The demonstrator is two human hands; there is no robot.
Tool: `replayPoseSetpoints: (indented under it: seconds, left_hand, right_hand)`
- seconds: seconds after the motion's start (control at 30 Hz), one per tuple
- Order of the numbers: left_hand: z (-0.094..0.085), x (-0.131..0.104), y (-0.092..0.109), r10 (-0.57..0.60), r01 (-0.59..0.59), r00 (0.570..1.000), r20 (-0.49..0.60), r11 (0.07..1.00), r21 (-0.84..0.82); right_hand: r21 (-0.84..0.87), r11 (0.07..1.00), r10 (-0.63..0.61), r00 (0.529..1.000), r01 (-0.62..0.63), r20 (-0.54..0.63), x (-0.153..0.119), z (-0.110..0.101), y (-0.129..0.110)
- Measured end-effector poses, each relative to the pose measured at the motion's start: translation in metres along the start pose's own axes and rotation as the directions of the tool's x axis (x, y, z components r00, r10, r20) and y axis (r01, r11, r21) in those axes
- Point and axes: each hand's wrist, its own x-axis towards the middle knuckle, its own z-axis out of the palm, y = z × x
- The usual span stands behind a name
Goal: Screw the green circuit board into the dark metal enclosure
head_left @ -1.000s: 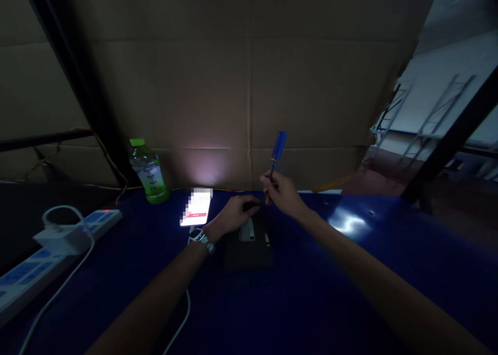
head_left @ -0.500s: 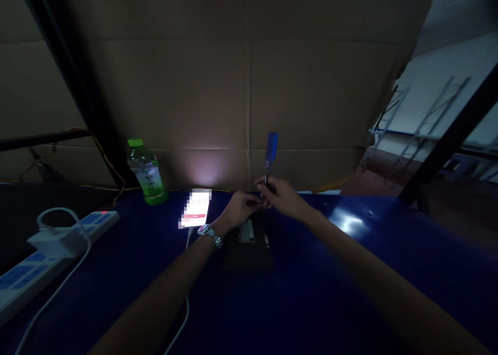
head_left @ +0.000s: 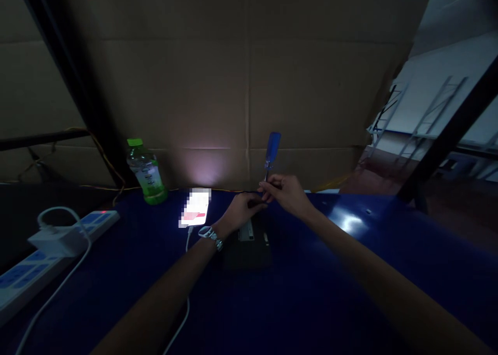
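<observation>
My right hand (head_left: 288, 194) is closed around the shaft of a screwdriver with a blue handle (head_left: 273, 148), which points up and leans slightly right. Its tip is hidden behind my fingers. My left hand (head_left: 243, 209), with a watch (head_left: 210, 234) on the wrist, has thumb and fingers brought together right beside it. Whatever is between those fingers is too dark to make out. Beneath both hands lies a flat dark device (head_left: 249, 259) with a grey label-like part (head_left: 246, 231) and a small light part on its right side.
A lit phone (head_left: 195, 208) with a white cable stands left of my hands. Behind it is a green-capped bottle (head_left: 147, 174). A power strip (head_left: 99, 221) with a white charger (head_left: 58, 241) lies far left on the blue table (head_left: 330, 292). Cardboard (head_left: 187, 85) rises behind.
My right hand has shifted slightly, its fingers moving on the screwdriver shaft, and the blue handle has turned and tilted a little more to the right. My left hand stays nearly in place.
</observation>
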Motion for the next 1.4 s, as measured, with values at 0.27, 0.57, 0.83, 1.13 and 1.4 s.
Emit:
replayPoseSetpoints:
  seconds: [0.27,0.57,0.83,1.13,1.4]
  left_hand:
    - [-0.009,-0.005,0.006,0.028,-0.025,0.996,0.086,0.999,-0.035]
    - [-0.002,-0.004,0.003,-0.030,0.032,0.997,-0.070,0.999,0.022]
    - [-0.004,-0.003,0.012,0.005,0.000,0.999,-0.048,0.995,0.102]
    - [-0.005,-0.004,0.004,-0.005,0.005,1.000,-0.001,1.000,0.007]
    - [0.003,-0.001,0.006,-0.019,0.022,0.993,-0.119,1.000,0.020]
  right_hand:
    - [-0.124,0.991,-0.045,0.994,0.057,0.101,-0.005,0.001,-0.005]
    - [-0.157,0.986,-0.071,0.989,0.049,-0.133,-0.006,0.007,0.001]
    - [-0.309,0.945,-0.139,0.987,0.109,-0.077,-0.007,0.005,-0.001]
    - [-0.348,0.925,-0.153,0.988,0.151,0.024,-0.004,0.002,-0.006]
    - [-0.277,0.960,-0.075,0.993,0.046,-0.092,-0.004,0.001,0.001]
